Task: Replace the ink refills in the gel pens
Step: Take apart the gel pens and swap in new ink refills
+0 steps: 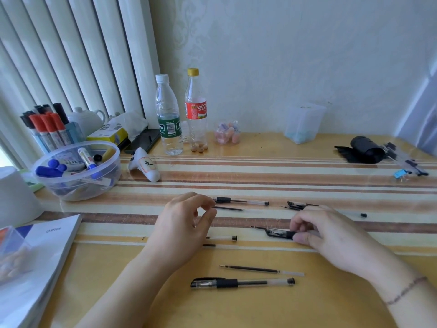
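My left hand [184, 223] is curled, and its thumb and forefinger pinch the left end of a thin black refill [228, 208] lying on the table. Just beyond it lies a gel pen without a cap [241, 200]. My right hand [331, 235] grips the right end of a black pen cap [279, 233] on the table, and a refill tip [251, 226] pokes out to the cap's left. Nearer me lie a complete capped pen [241, 282], a loose refill [260, 270] and a clear empty barrel [222, 237]. Another cap [296, 205] and barrel [354, 214] lie past my right hand.
A clear bowl of markers [75, 171] and a marker holder [47, 131] stand at the left, with a booklet [40, 252] in front. Two bottles [169, 119] and a small jar [227, 133] stand at the back. A black roll [364, 150] lies at the far right.
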Motion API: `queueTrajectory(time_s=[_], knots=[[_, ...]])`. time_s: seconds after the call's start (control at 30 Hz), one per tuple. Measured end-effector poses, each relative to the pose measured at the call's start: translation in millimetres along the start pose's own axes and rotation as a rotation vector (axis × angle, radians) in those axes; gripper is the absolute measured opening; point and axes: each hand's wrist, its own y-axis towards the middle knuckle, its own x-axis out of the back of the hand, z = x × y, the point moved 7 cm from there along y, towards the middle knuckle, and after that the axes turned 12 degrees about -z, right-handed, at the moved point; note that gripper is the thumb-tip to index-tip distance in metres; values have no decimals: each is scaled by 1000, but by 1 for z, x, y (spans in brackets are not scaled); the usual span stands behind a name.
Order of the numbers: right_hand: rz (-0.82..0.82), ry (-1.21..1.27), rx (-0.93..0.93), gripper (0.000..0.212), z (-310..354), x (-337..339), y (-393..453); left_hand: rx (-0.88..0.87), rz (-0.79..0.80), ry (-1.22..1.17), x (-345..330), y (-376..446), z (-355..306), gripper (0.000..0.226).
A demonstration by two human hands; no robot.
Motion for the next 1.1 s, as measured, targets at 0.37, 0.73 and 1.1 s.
queueTrajectory(time_s=[0.37, 0.73, 1.1], knots=[[96, 8, -86, 20, -20, 7, -3, 12, -189, -35, 17, 7, 3, 8], [-452, 143, 169, 14, 72, 105, -24, 404, -451, -236, 34, 9, 43, 15], [-117, -141, 85, 17, 95, -10, 73, 87, -225, 27, 10, 10, 26, 16]])
